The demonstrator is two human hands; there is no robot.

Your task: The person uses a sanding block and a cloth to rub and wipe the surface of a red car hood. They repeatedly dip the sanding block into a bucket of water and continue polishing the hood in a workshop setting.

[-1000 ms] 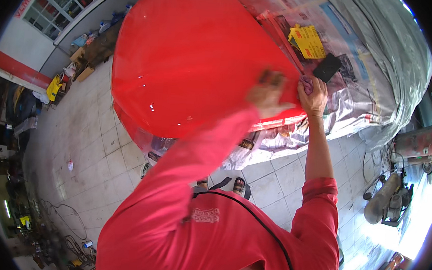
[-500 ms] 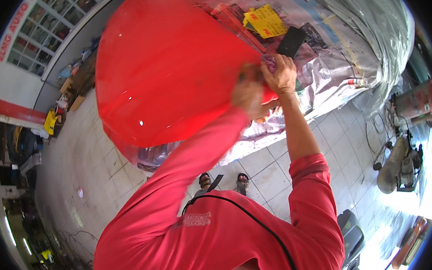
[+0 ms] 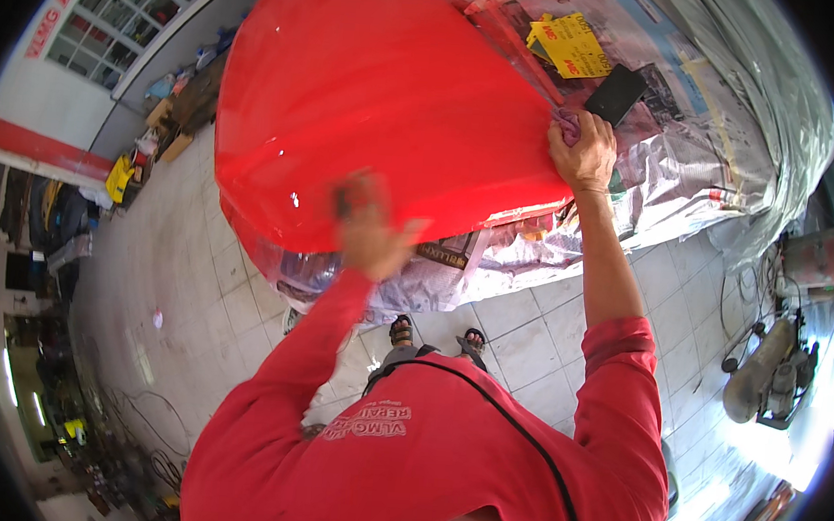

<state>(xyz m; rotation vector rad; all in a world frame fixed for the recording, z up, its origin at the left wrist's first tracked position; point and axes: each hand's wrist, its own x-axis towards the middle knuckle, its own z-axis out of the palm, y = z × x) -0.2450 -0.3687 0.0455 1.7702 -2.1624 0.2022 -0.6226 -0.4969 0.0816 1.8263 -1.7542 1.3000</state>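
Beneath and beyond the left hand's fingers spreads the glossy red panel (image 3: 417,108). The left hand (image 3: 373,242) is blurred, with a small dark block (image 3: 352,201) at its fingertips; I can't tell how firmly they grip it, if at all. The right hand (image 3: 589,160), at the panel's right-hand edge, has its fingers curled around a crumpled purple cloth (image 3: 567,127). For stroking this surface well, I'd keep the block flat, the pressure light and even, and ease off near the edges.

Just beyond the right fingers lies a black slab (image 3: 616,94); farther off are yellow sheets (image 3: 573,46), both beside the panel. Plastic sheeting (image 3: 669,195) wrinkles to the right of those fingers and could snag a stroke overrunning that edge; the right hand also limits the left's reach there.
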